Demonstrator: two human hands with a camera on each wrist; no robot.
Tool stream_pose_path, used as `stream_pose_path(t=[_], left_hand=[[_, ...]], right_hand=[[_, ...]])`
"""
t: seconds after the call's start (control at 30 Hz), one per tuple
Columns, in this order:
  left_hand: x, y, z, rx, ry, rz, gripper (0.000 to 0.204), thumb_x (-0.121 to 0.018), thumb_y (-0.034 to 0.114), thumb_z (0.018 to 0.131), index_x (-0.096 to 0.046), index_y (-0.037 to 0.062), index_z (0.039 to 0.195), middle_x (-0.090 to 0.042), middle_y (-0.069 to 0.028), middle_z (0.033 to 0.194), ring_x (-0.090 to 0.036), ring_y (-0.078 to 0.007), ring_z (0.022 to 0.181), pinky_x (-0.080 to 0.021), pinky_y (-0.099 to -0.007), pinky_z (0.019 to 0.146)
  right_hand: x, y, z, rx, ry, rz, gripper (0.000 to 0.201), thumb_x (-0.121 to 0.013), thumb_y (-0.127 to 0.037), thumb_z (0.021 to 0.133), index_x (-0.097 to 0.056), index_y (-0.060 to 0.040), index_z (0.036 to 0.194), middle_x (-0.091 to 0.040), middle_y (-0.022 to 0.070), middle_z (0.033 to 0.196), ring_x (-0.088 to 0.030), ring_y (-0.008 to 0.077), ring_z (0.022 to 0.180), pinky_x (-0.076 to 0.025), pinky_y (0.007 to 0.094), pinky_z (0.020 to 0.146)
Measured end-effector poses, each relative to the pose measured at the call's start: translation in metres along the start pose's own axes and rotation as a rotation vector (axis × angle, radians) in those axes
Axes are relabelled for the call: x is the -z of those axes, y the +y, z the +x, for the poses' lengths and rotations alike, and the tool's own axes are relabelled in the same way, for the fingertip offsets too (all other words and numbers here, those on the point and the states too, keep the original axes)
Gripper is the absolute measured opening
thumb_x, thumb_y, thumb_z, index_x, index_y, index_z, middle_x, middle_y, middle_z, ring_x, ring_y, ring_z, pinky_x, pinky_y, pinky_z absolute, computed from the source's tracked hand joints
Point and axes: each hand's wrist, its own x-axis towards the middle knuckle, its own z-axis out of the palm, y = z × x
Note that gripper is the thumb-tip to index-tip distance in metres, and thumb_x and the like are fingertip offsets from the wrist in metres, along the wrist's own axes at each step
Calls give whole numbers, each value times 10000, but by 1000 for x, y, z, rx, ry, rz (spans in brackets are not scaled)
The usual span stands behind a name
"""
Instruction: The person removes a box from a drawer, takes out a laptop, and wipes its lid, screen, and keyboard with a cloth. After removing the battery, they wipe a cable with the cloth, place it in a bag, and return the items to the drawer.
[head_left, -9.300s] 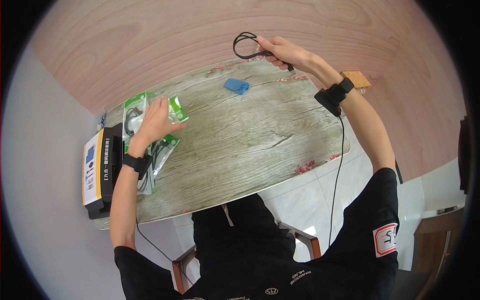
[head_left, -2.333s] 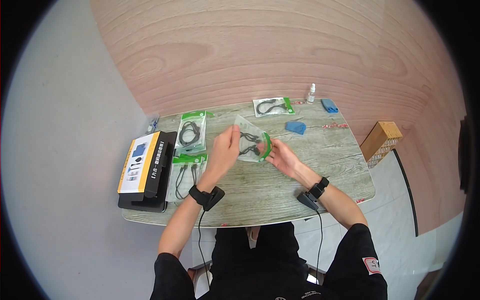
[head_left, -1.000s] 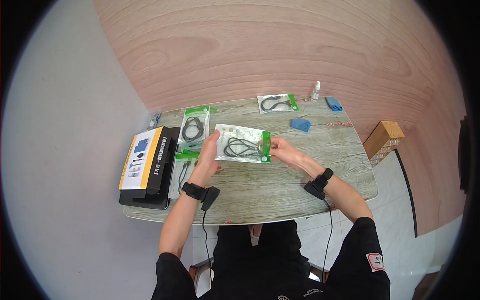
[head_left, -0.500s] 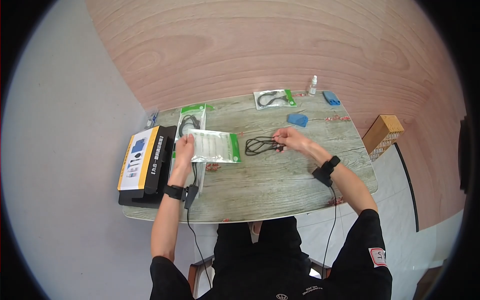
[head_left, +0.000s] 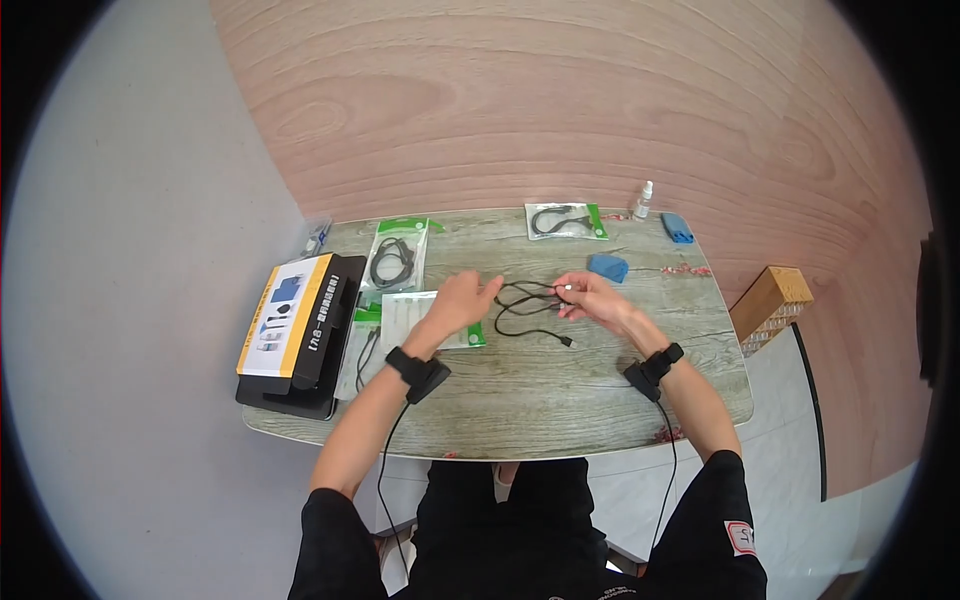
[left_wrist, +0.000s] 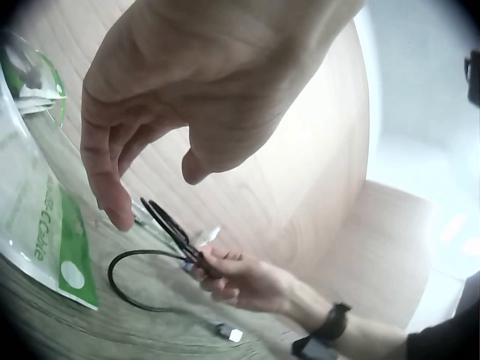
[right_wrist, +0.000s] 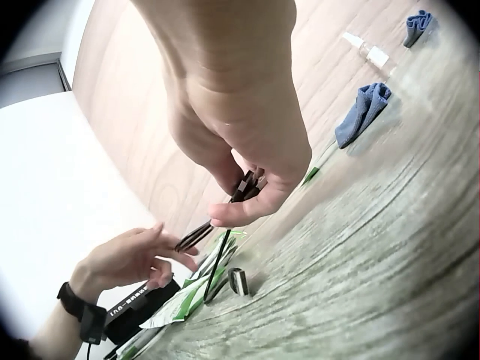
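In the head view my right hand (head_left: 592, 298) pinches a black USB cable (left_wrist: 166, 221) by its plug ends, above the middle of the table. The cable hangs in loose loops, and one end with a metal USB plug (head_left: 567, 341) dangles free. My left hand (head_left: 460, 303) is at the left side of the loops, fingers relaxed and thumb apart. In the left wrist view a gap shows between its fingertips and the cable. A clear bag with a green end (head_left: 405, 318) lies flat beside the left hand, its cable gone from inside, partly covered by the left forearm.
Several bagged cables lie about: one bag (head_left: 396, 258) at the back left, another (head_left: 565, 221) at the back edge. A black, white and yellow box (head_left: 290, 320) stands at the left. Blue cloths (head_left: 608, 267) and a small spray bottle (head_left: 643, 200) are toward the back right.
The cable has come out of its bag in the right hand, and one plug end now hangs loose. The left hand has put the bag down at left and moved right toward the cable.
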Motion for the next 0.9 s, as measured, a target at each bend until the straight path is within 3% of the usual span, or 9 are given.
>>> stream_pose_path(t=[0.03,0.07,0.17,0.27,0.37,0.47,0.57,0.67,0.9], left_hand=[[-6,3,7,0,-7,96,516,-636,434,977,-668,-79,937,-685,-199,717,-698,-227,647,-537,-381,639],[-11,4,13,6,-54,78,495,-649,414,964,-676,-76,899,-685,-209,700,-710,-303,689,-543,-424,673],[-30,9,23,-33,-152,271,421,-694,350,919,-676,-66,857,-707,-286,955,-681,-462,933,-533,-526,842],[-45,2,25,-155,-147,296,351,-727,285,889,-692,-64,888,-712,-264,887,-683,-446,925,-532,-491,815],[-63,-14,28,-220,-11,326,288,-747,239,864,-703,-46,857,-705,-274,928,-679,-431,956,-532,-478,831],[-60,-11,29,-177,-148,325,240,-743,197,850,-701,-39,829,-706,-264,909,-681,-431,927,-534,-481,809],[-55,-3,24,-201,-162,348,213,-713,163,846,-689,-48,828,-710,-255,898,-681,-441,879,-534,-485,773],[-40,14,28,-135,-269,322,210,-678,156,846,-680,-51,814,-711,-242,866,-695,-413,814,-535,-476,730],[-12,18,54,-29,-301,-233,198,-646,124,875,-615,-58,948,-717,-135,794,-617,-151,611,-481,-312,527]], right_hand=[[-1,3,0,-9,3,-57,188,-556,-169,1052,-607,-21,1156,-667,42,983,-681,127,835,-554,265,693],[-1,7,1,-4,-7,-83,212,-562,-173,1048,-603,-1,1165,-665,46,970,-697,133,828,-557,261,673],[3,12,3,35,-32,-164,222,-557,-169,1048,-603,13,1166,-664,53,951,-693,132,812,-557,258,661],[5,15,7,53,-37,-247,213,-553,-179,1048,-631,2,1128,-663,26,917,-684,112,787,-554,251,660],[3,2,1,109,-30,-425,225,-569,-196,1030,-664,9,1028,-653,60,787,-686,160,741,-549,302,665],[10,-15,2,285,49,-858,260,-586,-216,1004,-675,23,955,-657,149,738,-681,254,723,-538,366,687],[34,-38,20,279,147,-873,267,-612,-230,969,-688,25,944,-670,233,797,-681,355,769,-529,430,720],[75,-34,38,363,443,-982,258,-634,-245,946,-709,2,945,-710,230,893,-695,383,829,-534,452,738],[130,10,52,-73,565,-979,421,-759,-382,847,-709,20,963,-722,237,947,-696,385,927,-544,449,807]])
